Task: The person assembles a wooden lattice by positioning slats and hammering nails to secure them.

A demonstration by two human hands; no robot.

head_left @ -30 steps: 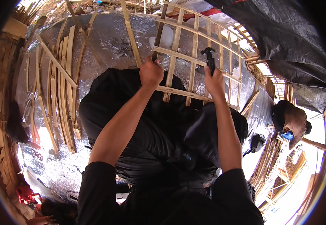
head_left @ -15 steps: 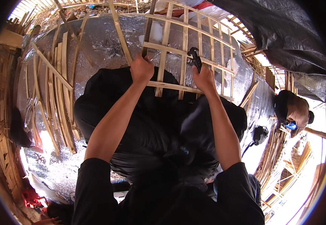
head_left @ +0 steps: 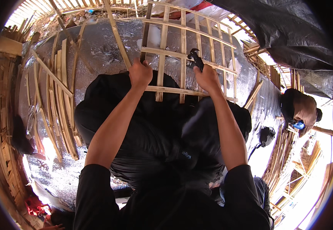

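Note:
A bamboo lattice point(head_left: 183, 50) of crossed pale slats stretches away from my lap, its near edge above my dark-clothed legs. My left hand point(head_left: 140, 74) is closed at the lattice's near left corner, around the lower end of a dark strip point(head_left: 145, 36) that runs along its left side. In my right hand point(head_left: 208, 79) is a black claw hammer point(head_left: 195, 57), gripped by the handle with its head up and to the left, over the lattice's middle slats. The fingertips of my left hand are partly hidden, so I cannot tell if they pinch anything smaller.
Loose bamboo strips point(head_left: 61, 92) lie at the left on a shiny silver sheet point(head_left: 65, 178). Small dark thin bits point(head_left: 111, 53) are scattered beyond my left hand. Another person point(head_left: 302, 111) bends over at the right, near more bamboo strips point(head_left: 281, 165). A black tarp point(head_left: 285, 34) hangs upper right.
The lattice and both hands appear slightly farther left in view, partly from a small head movement. The hammer's head leans a little more to the left. Both grips are kept.

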